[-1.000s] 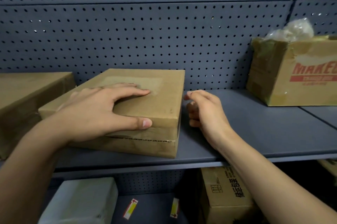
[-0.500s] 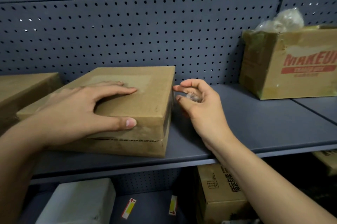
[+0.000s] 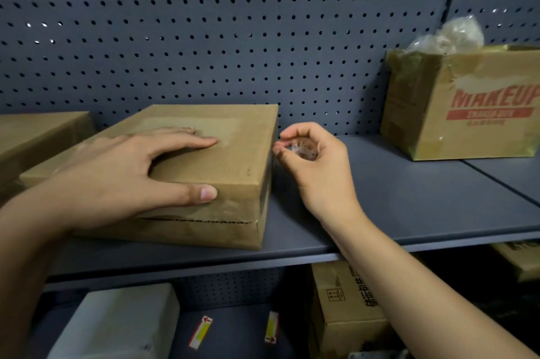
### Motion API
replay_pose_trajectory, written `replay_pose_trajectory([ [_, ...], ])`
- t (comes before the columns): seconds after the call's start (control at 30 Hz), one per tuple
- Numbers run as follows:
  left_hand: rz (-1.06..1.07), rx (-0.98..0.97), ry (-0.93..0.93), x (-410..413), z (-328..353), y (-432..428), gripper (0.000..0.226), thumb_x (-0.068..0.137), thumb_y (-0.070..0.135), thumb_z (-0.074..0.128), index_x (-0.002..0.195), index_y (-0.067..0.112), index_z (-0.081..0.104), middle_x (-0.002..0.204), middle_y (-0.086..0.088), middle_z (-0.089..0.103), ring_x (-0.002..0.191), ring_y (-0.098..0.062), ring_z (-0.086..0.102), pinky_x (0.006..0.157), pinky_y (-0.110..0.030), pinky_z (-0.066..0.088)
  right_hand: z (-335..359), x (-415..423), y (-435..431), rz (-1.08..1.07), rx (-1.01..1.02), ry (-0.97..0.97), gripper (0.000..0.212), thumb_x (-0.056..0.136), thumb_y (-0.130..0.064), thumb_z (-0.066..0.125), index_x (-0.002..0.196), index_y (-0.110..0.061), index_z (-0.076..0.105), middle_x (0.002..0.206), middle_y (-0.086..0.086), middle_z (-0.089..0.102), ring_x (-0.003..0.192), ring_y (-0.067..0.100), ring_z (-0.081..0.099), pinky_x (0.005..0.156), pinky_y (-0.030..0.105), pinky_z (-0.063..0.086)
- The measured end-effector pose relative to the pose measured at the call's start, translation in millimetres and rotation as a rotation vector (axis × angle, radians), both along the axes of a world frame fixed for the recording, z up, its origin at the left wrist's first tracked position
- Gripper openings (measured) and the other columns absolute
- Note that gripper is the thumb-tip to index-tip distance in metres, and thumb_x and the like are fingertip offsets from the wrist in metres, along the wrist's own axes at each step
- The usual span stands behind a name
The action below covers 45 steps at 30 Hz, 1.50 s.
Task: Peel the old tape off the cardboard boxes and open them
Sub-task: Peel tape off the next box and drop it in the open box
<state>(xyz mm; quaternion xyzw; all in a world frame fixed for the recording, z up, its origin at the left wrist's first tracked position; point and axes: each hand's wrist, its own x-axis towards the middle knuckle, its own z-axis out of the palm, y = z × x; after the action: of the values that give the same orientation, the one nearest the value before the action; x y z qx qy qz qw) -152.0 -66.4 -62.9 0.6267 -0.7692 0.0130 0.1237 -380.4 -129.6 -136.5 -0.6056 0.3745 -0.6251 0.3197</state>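
Grey perforated back panels (image 3: 233, 45) and a grey metal shelf (image 3: 409, 206) fill the head view. A flat cardboard box (image 3: 233, 165), closed, is seen lying on the shelf left of centre, one corner turned toward the camera; a paler rectangular patch is visible on its top face and a dark seam runs along its near side. The left hand (image 3: 125, 174) is laid flat on the box top, fingers spread and extended, the thumb pressed against the upper near edge; nothing is enclosed by it. The right hand (image 3: 315, 165) is held just beside the box's right side, above the shelf, its fingers curled inward around a small crumpled wad of clear tape (image 3: 302, 151), with thumb and forefinger tips brought close to the box's upper right edge. Whether those fingertips touch the box cannot be told.

At the left edge a second brown box (image 3: 35, 136) is partly seen, near the first. At the far right, well apart, an open box printed MAKEUP (image 3: 467, 107) stands on the shelf, with crumpled clear plastic (image 3: 450, 37) rising from its top. Below the shelf a white box (image 3: 117, 323), two small arrow labels (image 3: 201, 331) and a printed carton (image 3: 344, 306) are visible on a lower level.
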Motion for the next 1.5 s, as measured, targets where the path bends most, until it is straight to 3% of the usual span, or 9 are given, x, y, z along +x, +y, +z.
replay_pose_trajectory([
  [0.13, 0.0, -0.001, 0.01, 0, 0, 0, 0.086, 0.039, 0.108, 0.025, 0.122, 0.086, 0.02, 0.145, 0.044, 0.029, 0.138, -0.006, 0.037, 0.1, -0.036, 0.032, -3, 4, 0, -0.019, -0.019, 0.102, 0.024, 0.093, 0.001, 0.062, 0.092, -0.024, 0.064, 0.088, 0.006, 0.07, 0.081, 0.018, 0.063, 0.078, 0.026, 0.051],
  [0.27, -0.003, 0.03, 0.044, 1, 0, 1, 0.088, 0.037, 0.109, 0.027, 0.122, 0.085, 0.023, 0.145, 0.044, 0.028, 0.14, -0.006, 0.035, 0.11, -0.04, 0.029, -5, 1, 8, -0.037, 0.001, 0.223, 0.027, 0.096, 0.001, 0.055, 0.101, -0.024, 0.062, 0.089, -0.008, 0.066, 0.08, -0.001, 0.059, 0.077, 0.009, 0.045],
  [0.43, -0.001, 0.046, 0.043, 1, 3, 1, 0.089, 0.037, 0.109, 0.027, 0.123, 0.085, 0.023, 0.145, 0.044, 0.028, 0.14, -0.004, 0.032, 0.112, -0.04, 0.028, -6, -10, 23, -0.001, 0.034, 0.411, 0.031, 0.099, 0.001, 0.048, 0.112, -0.02, 0.066, 0.101, -0.001, 0.068, 0.091, 0.0, 0.059, 0.081, 0.006, 0.041],
  [0.63, 0.016, 0.058, 0.048, 0, 3, 3, 0.086, 0.04, 0.108, 0.03, 0.122, 0.085, 0.022, 0.146, 0.044, 0.027, 0.141, -0.006, 0.033, 0.111, -0.041, 0.029, -3, -30, 46, 0.077, 0.078, 0.366, 0.035, 0.096, 0.002, 0.044, 0.083, -0.017, 0.07, 0.092, -0.002, 0.063, 0.084, 0.0, 0.057, 0.079, 0.011, 0.039],
  [0.87, 0.042, 0.072, 0.078, -3, 5, 4, 0.087, 0.039, 0.108, 0.032, 0.122, 0.084, 0.024, 0.147, 0.041, 0.028, 0.142, -0.009, 0.033, 0.112, -0.044, 0.03, -4, -33, 57, 0.032, 0.003, 0.341, 0.038, 0.084, -0.052, 0.064, 0.069, -0.017, 0.06, 0.08, -0.002, 0.051, 0.076, 0.01, 0.053, 0.071, 0.022, 0.039],
  [0.97, 0.065, 0.075, 0.091, -5, 5, 4, 0.091, 0.039, 0.109, 0.03, 0.125, 0.082, 0.026, 0.15, 0.038, 0.029, 0.142, -0.012, 0.035, 0.113, -0.046, 0.032, -8, -26, 63, -0.022, -0.158, 0.311, 0.033, 0.083, -0.023, 0.079, 0.065, -0.014, 0.053, 0.086, 0.0, 0.052, 0.082, 0.012, 0.057, 0.071, 0.017, 0.043],
  [1.07, 0.131, 0.036, -0.003, -10, 3, 3, 0.098, 0.043, 0.108, 0.019, 0.135, 0.073, 0.025, 0.153, 0.032, 0.028, 0.141, -0.018, 0.037, 0.107, -0.042, 0.036, -8, -31, 74, -0.033, -0.274, 0.219, 0.032, 0.08, -0.001, 0.069, 0.061, -0.011, 0.044, 0.092, 0.001, 0.062, 0.095, 0.014, 0.064, 0.08, 0.017, 0.046],
  [1.37, 0.16, 0.016, -0.06, -15, 2, 3, 0.106, 0.043, 0.107, 0.011, 0.14, 0.067, 0.025, 0.156, 0.027, 0.028, 0.141, -0.021, 0.038, 0.101, -0.041, 0.039, -2, -23, 83, 0.134, 0.037, -0.098, 0.026, 0.092, 0.016, 0.053, 0.079, -0.003, 0.04, 0.089, 0.016, 0.074, 0.088, 0.029, 0.074, 0.083, 0.037, 0.06],
  [1.5, 0.191, 0.021, -0.047, -17, 2, 2, 0.105, 0.045, 0.107, 0.013, 0.141, 0.066, 0.025, 0.157, 0.025, 0.028, 0.142, -0.021, 0.037, 0.102, -0.042, 0.037, 5, -21, 84, 0.133, 0.062, -0.084, 0.025, 0.091, 0.015, 0.053, 0.08, -0.002, 0.04, 0.081, 0.015, 0.074, 0.081, 0.027, 0.074, 0.074, 0.03, 0.059],
])
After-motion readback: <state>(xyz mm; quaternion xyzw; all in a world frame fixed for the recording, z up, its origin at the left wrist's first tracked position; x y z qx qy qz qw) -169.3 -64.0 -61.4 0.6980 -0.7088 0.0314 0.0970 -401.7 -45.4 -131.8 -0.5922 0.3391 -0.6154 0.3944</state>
